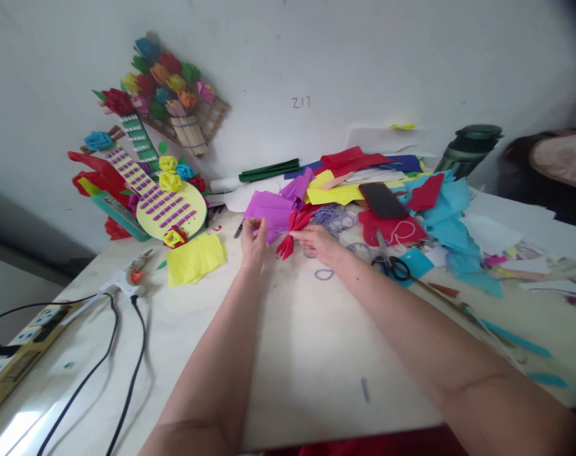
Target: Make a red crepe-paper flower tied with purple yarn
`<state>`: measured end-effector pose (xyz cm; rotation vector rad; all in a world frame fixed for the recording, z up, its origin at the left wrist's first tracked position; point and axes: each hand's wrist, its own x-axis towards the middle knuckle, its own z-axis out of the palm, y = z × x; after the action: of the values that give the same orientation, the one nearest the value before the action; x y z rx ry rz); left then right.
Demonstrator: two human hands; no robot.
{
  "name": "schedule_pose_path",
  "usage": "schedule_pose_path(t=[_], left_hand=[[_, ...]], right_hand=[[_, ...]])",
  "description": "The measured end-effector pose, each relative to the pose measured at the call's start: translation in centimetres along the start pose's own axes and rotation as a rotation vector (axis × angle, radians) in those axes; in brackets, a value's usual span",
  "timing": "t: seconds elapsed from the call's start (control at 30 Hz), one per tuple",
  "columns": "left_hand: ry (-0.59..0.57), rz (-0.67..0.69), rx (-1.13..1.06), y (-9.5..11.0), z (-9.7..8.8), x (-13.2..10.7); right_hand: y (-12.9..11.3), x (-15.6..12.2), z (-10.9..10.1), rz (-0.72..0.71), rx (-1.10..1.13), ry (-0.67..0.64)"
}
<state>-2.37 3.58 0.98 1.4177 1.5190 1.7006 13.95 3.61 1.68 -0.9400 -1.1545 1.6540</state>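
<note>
My right hand (pixel 316 243) pinches a piece of red crepe paper (pixel 287 247), gathered at its middle with its folds fanning out above and below. Just left of it, my left hand (pixel 254 242) is closed in a pinch; what sits between its fingertips is too small to make out. Behind both hands lies a sheet of purple crepe paper (pixel 270 209). A loose tangle of lavender yarn (pixel 335 217) spreads beyond my right hand, and one loop of it rests on the table nearer to me.
Black-handled scissors (pixel 398 268), a phone (pixel 383 201) and blue paper (pixel 442 202) lie to the right, with a dark green bottle (pixel 469 152) behind. At left are yellow paper (pixel 196 259), a flower-decorated paper guitar (pixel 186 206), a glue gun (pixel 129 278) with cords, and a power strip (pixel 26 342).
</note>
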Motion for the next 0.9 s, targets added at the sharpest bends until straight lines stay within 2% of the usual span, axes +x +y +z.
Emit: schedule_pose_path(t=[0.03, 0.07, 0.27, 0.37, 0.43, 0.53, 0.73, 0.9], left_hand=[[0.040, 0.051, 0.001, 0.2, -0.2, 0.1], [0.019, 0.069, 0.004, 0.5, -0.3, 0.1], [-0.387, -0.013, 0.031, 1.9, -0.1, -0.9], [-0.638, -0.142, -0.096, 1.6, 0.0, -1.2], [-0.745, -0.217, -0.178, 1.2, -0.2, -1.2], [-0.776, -0.237, -0.201, 0.8, -0.5, -1.0], [-0.745, -0.242, -0.215, 1.0, -0.5, -1.1], [-0.689, -0.239, -0.179, 1.1, -0.6, -0.9]], right_hand=[[0.1, 0.1, -0.1, 0.001, 0.021, -0.007], [0.1, 0.1, -0.2, 0.000, 0.041, -0.017], [0.4, 0.4, -0.9, 0.011, 0.135, -0.099], [0.3, 0.4, -1.0, 0.028, 0.152, -0.107], [0.3, 0.3, -1.0, 0.033, 0.137, -0.094], [0.3, 0.4, -0.9, 0.021, 0.096, -0.063], [0.4, 0.5, -0.7, -0.017, 0.042, 0.002], [0.3, 0.3, -0.6, 0.000, 0.025, 0.001]])
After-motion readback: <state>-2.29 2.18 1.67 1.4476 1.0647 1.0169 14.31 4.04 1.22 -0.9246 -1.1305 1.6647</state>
